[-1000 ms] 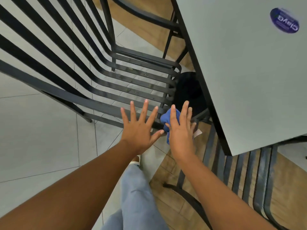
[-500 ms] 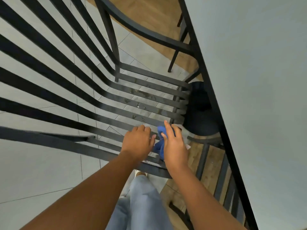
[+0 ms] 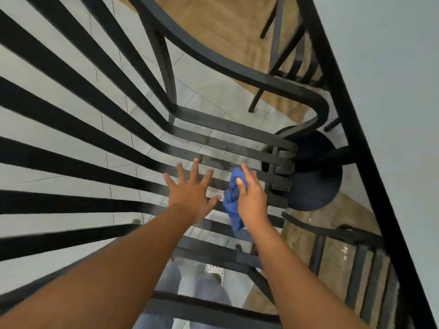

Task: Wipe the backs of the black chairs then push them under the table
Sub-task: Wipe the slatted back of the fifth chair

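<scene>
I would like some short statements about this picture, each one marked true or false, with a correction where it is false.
1. The right hand holds a blue cloth. True.
2. The left hand is curled round a slat. False: its fingers are straight and spread over the slats of the black chair.
3. The cloth is red. False: it is blue.
4. The grey table lies to the right of the hands. True.
5. A round black table base stands on the floor under the table edge. True.
6. Both hands hold a cloth. False: only the right hand does.
</scene>
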The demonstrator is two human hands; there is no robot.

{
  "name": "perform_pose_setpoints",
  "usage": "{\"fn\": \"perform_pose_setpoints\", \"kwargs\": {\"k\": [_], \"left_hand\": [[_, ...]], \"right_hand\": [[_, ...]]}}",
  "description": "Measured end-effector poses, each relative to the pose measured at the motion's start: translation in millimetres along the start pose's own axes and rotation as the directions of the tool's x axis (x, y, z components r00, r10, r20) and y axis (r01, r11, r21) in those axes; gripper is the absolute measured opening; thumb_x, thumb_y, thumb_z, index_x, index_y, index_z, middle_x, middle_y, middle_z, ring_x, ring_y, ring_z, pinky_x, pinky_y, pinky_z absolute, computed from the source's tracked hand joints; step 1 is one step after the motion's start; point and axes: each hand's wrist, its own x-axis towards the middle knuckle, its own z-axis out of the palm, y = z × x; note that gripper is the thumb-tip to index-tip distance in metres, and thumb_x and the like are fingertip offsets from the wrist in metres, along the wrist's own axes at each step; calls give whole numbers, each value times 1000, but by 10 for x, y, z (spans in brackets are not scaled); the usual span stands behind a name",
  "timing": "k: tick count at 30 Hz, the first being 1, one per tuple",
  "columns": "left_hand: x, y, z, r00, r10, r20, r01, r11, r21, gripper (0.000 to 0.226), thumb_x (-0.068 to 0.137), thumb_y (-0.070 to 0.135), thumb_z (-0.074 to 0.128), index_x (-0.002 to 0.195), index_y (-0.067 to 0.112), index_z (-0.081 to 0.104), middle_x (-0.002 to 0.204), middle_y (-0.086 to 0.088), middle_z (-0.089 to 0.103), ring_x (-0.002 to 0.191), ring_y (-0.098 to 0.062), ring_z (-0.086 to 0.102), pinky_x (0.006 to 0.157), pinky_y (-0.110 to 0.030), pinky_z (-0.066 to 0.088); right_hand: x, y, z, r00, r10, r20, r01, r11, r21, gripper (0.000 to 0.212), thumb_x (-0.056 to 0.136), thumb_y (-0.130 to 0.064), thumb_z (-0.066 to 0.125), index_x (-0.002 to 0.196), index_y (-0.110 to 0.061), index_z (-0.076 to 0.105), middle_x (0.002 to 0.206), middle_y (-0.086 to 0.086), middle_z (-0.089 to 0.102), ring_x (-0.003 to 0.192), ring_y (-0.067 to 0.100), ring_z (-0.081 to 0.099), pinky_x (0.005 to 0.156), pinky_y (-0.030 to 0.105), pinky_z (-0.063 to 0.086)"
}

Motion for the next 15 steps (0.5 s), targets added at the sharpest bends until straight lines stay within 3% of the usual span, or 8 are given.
{"fn": "perform_pose_setpoints", "kwargs": {"k": [2, 5, 10, 13, 15], "left_hand": [[179, -207, 14, 1000, 14, -9, -14, 998, 56, 76, 85, 73, 9, 144, 35, -20, 151, -9, -29, 136, -46, -21, 105, -66, -5], [444, -464, 7, 999, 43, -13, -42, 995, 95, 77, 83, 75, 5, 141, 34, -26, 147, -10, -35, 133, -47, -28, 105, -64, -12], [878, -742, -36, 994, 88, -60, -79, 988, 133, 73, 87, 68, 4, 137, 29, -32, 146, -12, -38, 134, -42, -29, 107, -59, -12], [1124, -872, -70, 988, 113, -102, -93, 980, 177, 74, 89, 65, 5, 137, 25, -34, 148, -15, -35, 135, -38, -30, 108, -57, -13], [1272, -939, -79, 985, 131, -108, -107, 973, 207, 75, 90, 65, 8, 136, 23, -33, 148, -16, -33, 136, -35, -29, 109, -56, -12]], "right_hand": [[186, -56, 83, 999, 15, -45, -14, 1000, 12, 44, 100, -18, 40, 143, -25, 35, 156, 6, 21, 140, 23, 27, 108, 25, 23], [431, -160, 229, 993, 32, -110, -31, 999, 15, 45, 99, -20, 41, 143, -29, 33, 157, 5, 18, 140, 23, 28, 110, 31, 25], [788, -334, 545, 972, -23, -234, 50, 993, 111, 47, 99, -18, 41, 144, -29, 31, 156, 3, 20, 143, 17, 21, 109, 22, 21], [1003, -460, 742, 954, -25, -300, 79, 982, 169, 48, 99, -25, 41, 145, -30, 29, 156, 2, 22, 143, 18, 21, 113, 31, 21], [1148, -536, 866, 960, -14, -280, 65, 983, 173, 51, 99, -32, 38, 147, -34, 20, 158, -1, 13, 144, 19, 16, 115, 41, 18]]}}
